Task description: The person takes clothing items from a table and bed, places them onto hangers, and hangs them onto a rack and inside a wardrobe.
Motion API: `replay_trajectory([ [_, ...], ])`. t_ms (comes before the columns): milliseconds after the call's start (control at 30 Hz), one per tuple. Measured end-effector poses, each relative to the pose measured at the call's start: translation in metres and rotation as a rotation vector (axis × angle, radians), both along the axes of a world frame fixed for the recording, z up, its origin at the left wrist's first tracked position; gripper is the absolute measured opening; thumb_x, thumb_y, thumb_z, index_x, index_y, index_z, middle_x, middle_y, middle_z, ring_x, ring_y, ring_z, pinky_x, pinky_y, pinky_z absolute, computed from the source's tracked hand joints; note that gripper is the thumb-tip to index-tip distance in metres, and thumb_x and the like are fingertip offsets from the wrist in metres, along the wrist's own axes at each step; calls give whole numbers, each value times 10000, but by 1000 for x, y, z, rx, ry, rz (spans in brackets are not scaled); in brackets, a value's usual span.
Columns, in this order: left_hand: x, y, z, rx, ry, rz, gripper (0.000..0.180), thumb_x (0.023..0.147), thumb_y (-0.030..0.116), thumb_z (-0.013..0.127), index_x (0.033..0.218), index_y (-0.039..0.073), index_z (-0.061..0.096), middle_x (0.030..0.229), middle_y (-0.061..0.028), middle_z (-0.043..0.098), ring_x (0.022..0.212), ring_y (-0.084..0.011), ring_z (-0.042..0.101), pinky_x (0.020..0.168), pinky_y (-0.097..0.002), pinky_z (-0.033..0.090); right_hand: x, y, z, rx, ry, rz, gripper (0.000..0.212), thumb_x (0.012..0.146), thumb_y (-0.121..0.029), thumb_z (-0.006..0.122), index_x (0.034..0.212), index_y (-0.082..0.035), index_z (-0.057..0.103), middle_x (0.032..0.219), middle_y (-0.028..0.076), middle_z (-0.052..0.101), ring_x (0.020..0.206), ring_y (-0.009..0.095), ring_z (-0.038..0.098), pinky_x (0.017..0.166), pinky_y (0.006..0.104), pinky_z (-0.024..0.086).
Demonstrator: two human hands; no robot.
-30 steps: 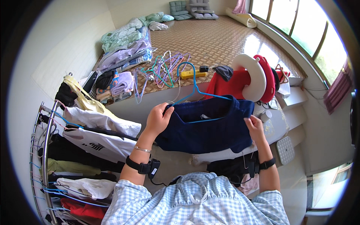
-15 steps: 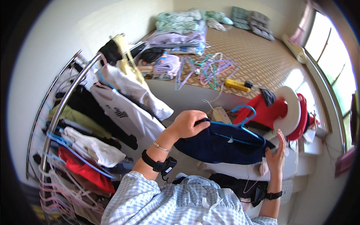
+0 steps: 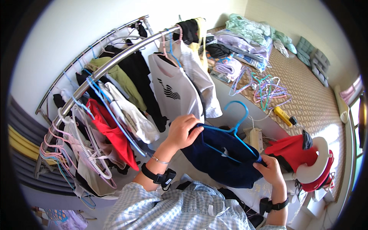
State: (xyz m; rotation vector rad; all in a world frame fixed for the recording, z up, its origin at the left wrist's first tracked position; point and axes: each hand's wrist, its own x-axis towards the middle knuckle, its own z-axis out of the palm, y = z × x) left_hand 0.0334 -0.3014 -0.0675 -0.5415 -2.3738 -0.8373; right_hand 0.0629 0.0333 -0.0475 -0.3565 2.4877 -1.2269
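Note:
A dark navy garment [image 3: 214,153] hangs on a blue hanger [image 3: 234,131] in front of me, its hook standing up above the neckline. My left hand [image 3: 183,132] is closed round the garment's left shoulder, at that end of the hanger. At the opposite shoulder my right hand [image 3: 271,170] pinches the cloth, thumb on top, next to the hanger's other end. Most of the hanger's bar shows inside the wide neck opening, and the rest is covered by fabric.
A metal clothes rack [image 3: 103,69] crowded with clothes stands at my left, a white printed shirt [image 3: 172,86] nearest. Pink hangers [image 3: 57,143] dangle from its near end. Tangled hangers [image 3: 264,90] and a yellow tool-like object [image 3: 283,116] lie on the raised platform. A red-and-white object [image 3: 312,163] is at right.
My view has swung left, bringing more of the rack in. My right hand, open beside the garment before, now grips its right shoulder. My left hand keeps its hold.

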Motion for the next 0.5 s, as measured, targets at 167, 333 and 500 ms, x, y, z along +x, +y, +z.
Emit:
replay_trajectory([
  [167, 6, -26, -52, 148, 29, 417, 578, 835, 179, 509, 1314, -13, 247, 1314, -262, 276, 1180, -409, 317, 990, -417, 256, -25, -96, 11, 68, 358, -37, 181, 737, -194, 598, 823, -35, 598, 706, 165, 581, 690, 337, 568, 605, 369, 439],
  [333, 14, -25, -80, 243, -169, 373, 639, 809, 172, 552, 1335, 20, 223, 1374, -258, 163, 1247, -400, 236, 1014, -391, 243, -62, -162, 28, 45, 387, -24, 232, 756, -245, 578, 804, -18, 583, 691, 187, 565, 677, 356, 557, 585, 387, 422],
  [500, 6, -30, -128, 203, -353, 150, 528, 842, 202, 494, 1316, 66, 304, 1304, -231, 335, 1184, -370, 352, 996, -420, 275, -100, -217, 42, -162, 375, -40, 287, 766, -251, 562, 791, 35, 551, 649, 210, 536, 596, 340, 530, 557, 369, 399],
])
